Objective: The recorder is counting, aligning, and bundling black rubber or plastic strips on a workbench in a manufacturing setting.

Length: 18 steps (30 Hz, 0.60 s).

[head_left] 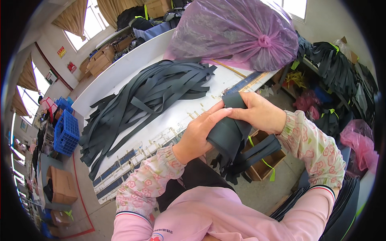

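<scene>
Both my hands close round a bundle of dark grey-green fabric strips (227, 138), just off the table's near edge. My left hand (203, 130) wraps the bundle from the left, its thumb lying across the top. From the right, my right hand (261, 112) grips the same bundle near its upper end, the thumbs meeting. The lower part of the bundle bends over and hangs down in front of me. A large loose pile of similar dark strips (152, 88) lies spread on the white table (132, 142), left of my hands.
A big purple plastic bag (237, 34) sits at the table's far end. Below my right forearm, more tied strips (257, 152) rest over a wooden box (277, 158). Dark strips (333, 68) hang from a rack at right. Blue crates (67, 132) and a cardboard box (62, 184) stand left.
</scene>
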Each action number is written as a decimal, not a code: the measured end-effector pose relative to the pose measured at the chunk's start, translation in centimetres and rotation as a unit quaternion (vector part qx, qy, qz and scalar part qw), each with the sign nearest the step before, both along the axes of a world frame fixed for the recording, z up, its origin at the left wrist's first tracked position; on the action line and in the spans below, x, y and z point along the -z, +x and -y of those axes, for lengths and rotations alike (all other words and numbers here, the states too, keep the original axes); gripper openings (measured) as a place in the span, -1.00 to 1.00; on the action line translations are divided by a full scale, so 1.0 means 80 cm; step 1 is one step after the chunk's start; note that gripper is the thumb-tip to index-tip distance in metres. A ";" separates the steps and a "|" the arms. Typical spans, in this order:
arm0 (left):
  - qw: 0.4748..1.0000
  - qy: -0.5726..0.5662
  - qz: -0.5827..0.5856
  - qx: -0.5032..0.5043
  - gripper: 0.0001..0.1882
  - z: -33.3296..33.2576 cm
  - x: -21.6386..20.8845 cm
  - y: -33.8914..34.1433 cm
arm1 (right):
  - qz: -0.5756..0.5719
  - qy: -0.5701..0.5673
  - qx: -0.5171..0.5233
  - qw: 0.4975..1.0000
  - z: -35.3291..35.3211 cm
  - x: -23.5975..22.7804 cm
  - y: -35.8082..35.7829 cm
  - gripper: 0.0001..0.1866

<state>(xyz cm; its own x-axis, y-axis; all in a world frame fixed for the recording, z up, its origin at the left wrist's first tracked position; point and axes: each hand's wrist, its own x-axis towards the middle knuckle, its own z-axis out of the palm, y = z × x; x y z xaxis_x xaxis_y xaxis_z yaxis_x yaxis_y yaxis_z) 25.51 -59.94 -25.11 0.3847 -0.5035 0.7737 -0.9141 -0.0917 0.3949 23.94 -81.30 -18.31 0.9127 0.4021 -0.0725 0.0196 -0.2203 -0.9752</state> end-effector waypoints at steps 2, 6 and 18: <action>0.999 0.010 -0.038 0.008 -0.35 0.001 -0.001 -0.001 | 0.001 -0.018 -0.010 1.000 -0.001 -0.003 0.004 -0.77; 0.999 0.019 -0.028 -0.004 -0.34 -0.001 0.000 0.000 | -0.020 -0.038 -0.023 0.999 0.001 -0.002 0.009 -0.74; 0.999 0.002 0.016 -0.038 -0.36 -0.020 0.014 0.005 | -0.019 0.204 0.020 0.979 0.005 -0.038 0.005 -0.72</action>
